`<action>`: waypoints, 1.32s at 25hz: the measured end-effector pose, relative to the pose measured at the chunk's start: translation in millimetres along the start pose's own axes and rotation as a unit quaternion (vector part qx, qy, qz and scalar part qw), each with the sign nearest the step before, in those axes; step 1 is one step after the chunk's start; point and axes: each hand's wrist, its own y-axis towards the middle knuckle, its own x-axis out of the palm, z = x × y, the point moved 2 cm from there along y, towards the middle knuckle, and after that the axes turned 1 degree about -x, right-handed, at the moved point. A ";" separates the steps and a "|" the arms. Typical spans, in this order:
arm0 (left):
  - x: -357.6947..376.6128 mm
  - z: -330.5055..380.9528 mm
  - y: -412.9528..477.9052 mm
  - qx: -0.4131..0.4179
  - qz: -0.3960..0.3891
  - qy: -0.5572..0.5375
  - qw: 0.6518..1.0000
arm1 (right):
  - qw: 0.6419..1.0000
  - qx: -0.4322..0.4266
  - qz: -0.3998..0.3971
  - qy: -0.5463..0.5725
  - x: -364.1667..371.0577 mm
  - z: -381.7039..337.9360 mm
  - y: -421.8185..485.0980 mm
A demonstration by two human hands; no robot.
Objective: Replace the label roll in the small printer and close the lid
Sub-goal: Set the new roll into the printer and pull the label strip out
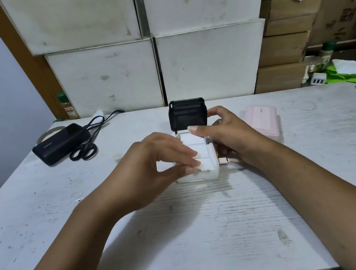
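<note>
A small white printer [209,172] sits mid-table with its black-lined lid [187,113] standing open and upright at the back. A white label strip [199,152] runs from the roll bay forward over the printer's top. My left hand [153,163] pinches the strip's front end between thumb and fingers. My right hand [228,132] grips the printer's right side, with its thumb pressing on the labels near the roll bay. The roll itself is mostly hidden under my hands.
A black power bank [60,143] with a cable and black scissors [83,151] lie at the left. A pink case [263,121] sits right of the printer; a pink cable plug [223,160] enters its right side. White boxes [106,78] stand behind the table.
</note>
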 end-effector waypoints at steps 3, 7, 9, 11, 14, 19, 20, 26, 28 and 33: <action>6.2 -9.2 -13.4 0.004 0.013 -0.001 1.000 | 1.000 -0.003 0.000 -0.008 2.3 -1.3 -1.3; 8.3 -8.3 -19.0 0.019 0.012 0.024 0.999 | 1.000 -0.005 -0.001 -0.026 1.9 -1.8 -1.5; 7.7 -7.2 -20.9 0.009 0.002 0.013 1.000 | 0.999 -0.006 -0.005 -0.033 -0.6 -1.3 -0.3; 8.0 -8.0 -23.1 0.002 -0.005 -0.006 1.000 | 0.999 -0.006 -0.005 -0.048 0.1 -2.5 -0.6; 9.3 -8.4 -22.7 0.001 0.000 -0.017 1.000 | 0.996 -0.009 -0.005 -0.090 4.4 -3.2 -0.8; 14.0 -8.8 -24.2 -0.010 -0.006 -0.041 0.999 | 0.999 0.004 -0.015 -0.033 2.9 -5.2 -2.1; 14.8 -10.7 -25.3 -0.010 -0.007 -0.047 0.999 | 1.000 0.010 -0.015 -0.022 3.3 -4.7 -1.8; 11.3 -12.5 -26.8 -0.038 -0.024 -0.062 0.997 | 0.998 0.023 0.007 -0.050 6.6 0.5 5.2; 4.6 -4.3 -24.9 -0.067 -0.022 -0.123 0.990 | 0.999 0.028 0.003 -0.042 5.5 2.1 7.4; -19.4 -8.3 21.6 -0.138 0.127 -0.082 0.979 | 0.999 0.050 0.006 -0.015 5.0 6.1 15.9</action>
